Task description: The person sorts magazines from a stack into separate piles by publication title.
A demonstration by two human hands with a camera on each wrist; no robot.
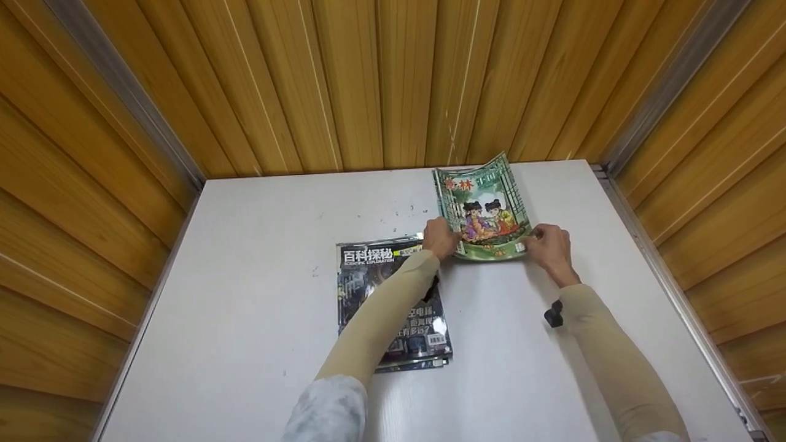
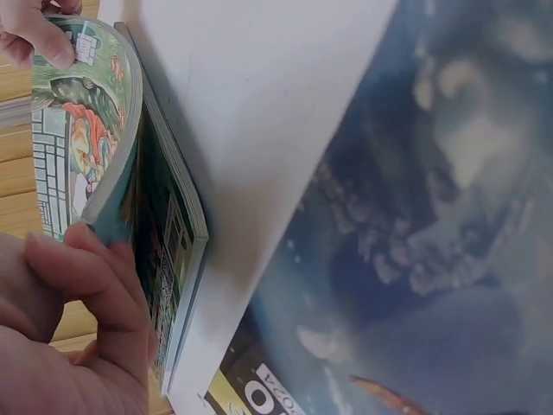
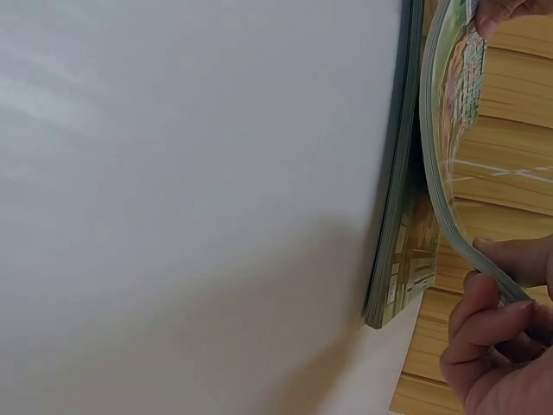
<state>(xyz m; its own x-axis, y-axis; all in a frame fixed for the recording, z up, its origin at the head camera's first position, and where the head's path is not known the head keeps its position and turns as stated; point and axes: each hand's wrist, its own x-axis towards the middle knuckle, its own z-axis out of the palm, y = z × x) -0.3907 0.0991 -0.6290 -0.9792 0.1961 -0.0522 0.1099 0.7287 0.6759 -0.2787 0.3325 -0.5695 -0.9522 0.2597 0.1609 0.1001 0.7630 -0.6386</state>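
Observation:
A green magazine [image 1: 485, 212] with two cartoon children on its cover is bowed between my two hands, over the back right of the table. My left hand [image 1: 441, 238] pinches its near left corner, and my right hand [image 1: 548, 250] pinches the near right corner. In the left wrist view another magazine [image 2: 177, 225] lies flat beneath the bowed one. The right wrist view shows the sagging page edges [image 3: 439, 186] of the held magazine above that lower one [image 3: 406, 251]. My left forearm passes over a dark magazine [image 1: 356, 288] with white lettering.
The dark magazine tops a small, slightly uneven stack at the middle of the white table [image 1: 258, 276]. Small dark marks [image 1: 396, 215] dot the tabletop behind it. A wood-slat wall [image 1: 344, 86] rises at the table's back edge, with similar walls at both sides.

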